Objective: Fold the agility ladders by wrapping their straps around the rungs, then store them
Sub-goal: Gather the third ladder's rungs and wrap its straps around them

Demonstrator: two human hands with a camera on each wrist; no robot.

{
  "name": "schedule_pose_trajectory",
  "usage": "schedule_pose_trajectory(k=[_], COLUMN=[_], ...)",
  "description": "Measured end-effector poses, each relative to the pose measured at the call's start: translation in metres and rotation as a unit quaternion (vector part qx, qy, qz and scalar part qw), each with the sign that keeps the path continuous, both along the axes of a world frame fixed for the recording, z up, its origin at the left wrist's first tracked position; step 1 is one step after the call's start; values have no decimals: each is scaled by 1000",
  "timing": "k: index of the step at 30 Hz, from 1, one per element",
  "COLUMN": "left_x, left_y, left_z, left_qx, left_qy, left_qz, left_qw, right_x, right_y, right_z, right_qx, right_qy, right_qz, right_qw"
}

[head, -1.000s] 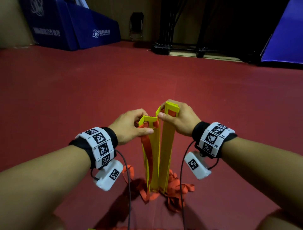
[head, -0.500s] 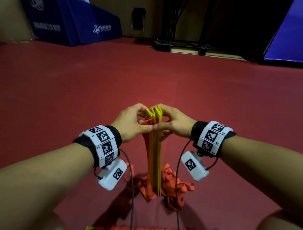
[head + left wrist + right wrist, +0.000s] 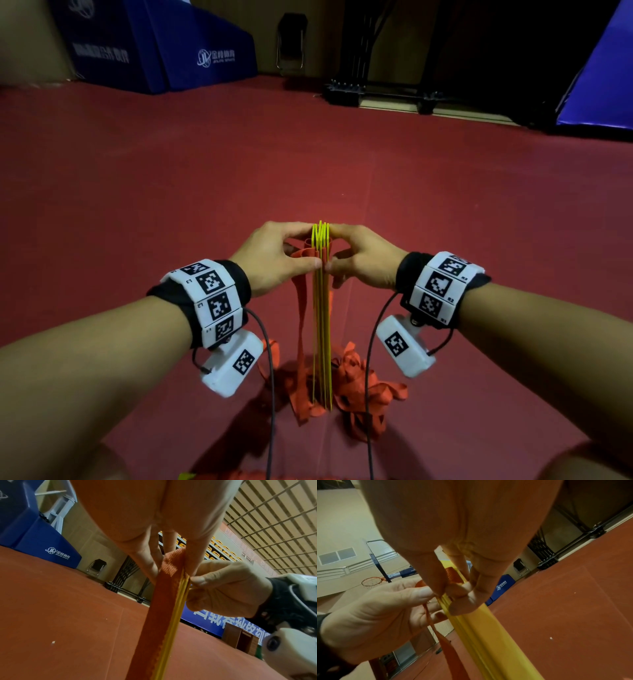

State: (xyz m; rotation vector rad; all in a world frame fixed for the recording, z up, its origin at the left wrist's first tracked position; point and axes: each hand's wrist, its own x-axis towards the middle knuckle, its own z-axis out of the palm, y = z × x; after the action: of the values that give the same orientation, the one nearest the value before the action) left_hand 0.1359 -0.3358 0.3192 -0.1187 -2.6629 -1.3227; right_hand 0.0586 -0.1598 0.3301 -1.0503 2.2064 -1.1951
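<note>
My left hand (image 3: 274, 257) and right hand (image 3: 363, 262) pinch the top of the yellow rungs (image 3: 322, 308) from either side, thumbs nearly meeting. I see the stack standing upright on the red floor (image 3: 342, 164), orange straps (image 3: 363, 387) heaped at its foot.

head view looks down from above, wrist views look up close from below, all share rungs (image 3: 321, 308)
</note>
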Motion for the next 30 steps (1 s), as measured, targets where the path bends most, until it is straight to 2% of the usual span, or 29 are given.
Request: schedule_pose_trajectory(k=[5, 9, 15, 20, 23, 25, 27, 30], left_x=[0, 0, -3, -2, -3, -4, -3, -1], left_y=[1, 2, 0, 5, 8, 7, 8, 11], left_z=[-2, -2, 0, 8, 8, 7, 6, 10], left_qx=[3, 55, 17, -10, -8, -26, -79, -162], left_qy=[3, -14, -8, -14, -8, -8, -16, 13], left_qz=[-2, -13, 76, 81, 61, 35, 22, 42], left_qw=[1000, 998, 997, 997, 998, 999, 997, 986], right_x=[-1, -6, -18, -16, -15, -12, -10, -7], right_y=[1, 1, 1, 1, -3, -5, -6, -11], right_z=[-3, -6, -15, -19, -25, -26, -27, -29], right_qx=[10, 15, 3, -18, -27, -27, -19, 4], right_qy=[9, 80, 95, 69, 82, 100, 112, 129], right_qz=[-13, -51, -139, -144, -109, -107, -117, -100], right_qw=[1000, 995, 986, 987, 990, 989, 987, 987])
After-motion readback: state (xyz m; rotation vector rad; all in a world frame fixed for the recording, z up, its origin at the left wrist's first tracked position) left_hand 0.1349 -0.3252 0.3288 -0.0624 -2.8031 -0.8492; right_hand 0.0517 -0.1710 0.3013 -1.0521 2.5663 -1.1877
